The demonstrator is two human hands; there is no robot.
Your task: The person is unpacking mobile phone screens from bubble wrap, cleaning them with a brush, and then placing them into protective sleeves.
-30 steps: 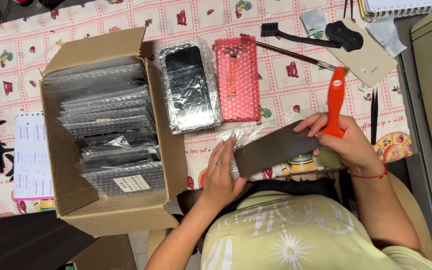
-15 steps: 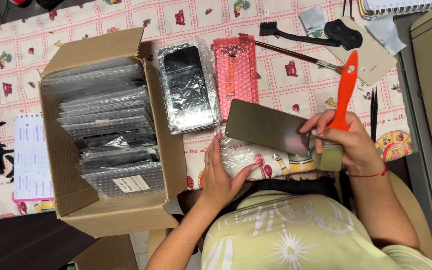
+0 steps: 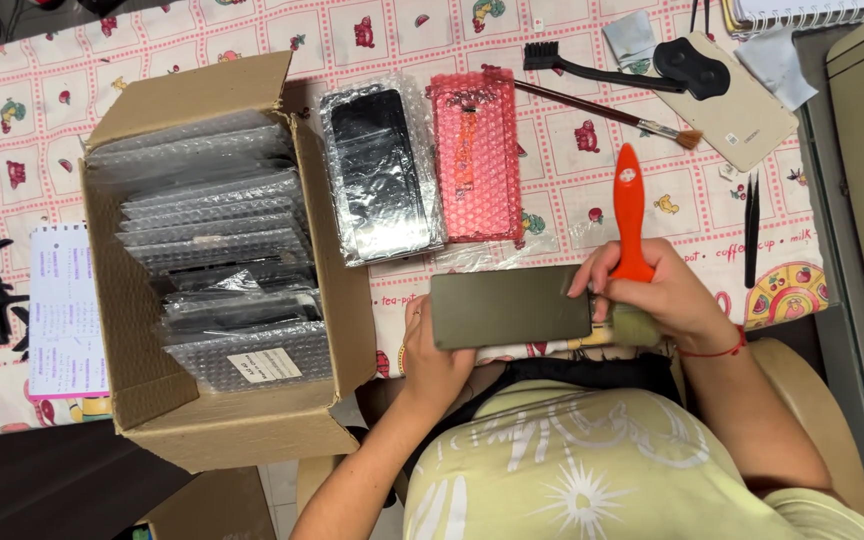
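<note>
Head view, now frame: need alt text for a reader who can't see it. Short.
A person's left hand and right hand hold a flat dark panel level above a patterned tablecloth, the right also gripping an orange-handled brush. To the left stands an open cardboard box of bubble-wrapped panels; two more wrapped pieces, one clear, one pink, lie behind.

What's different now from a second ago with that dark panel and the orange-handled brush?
The dark panel was tilted up at its right end; now it lies level, held between the left hand and right hand. The orange-handled brush swung from leaning right to nearly upright. The cardboard box and the two bubble-wrapped screens stayed put.
</note>
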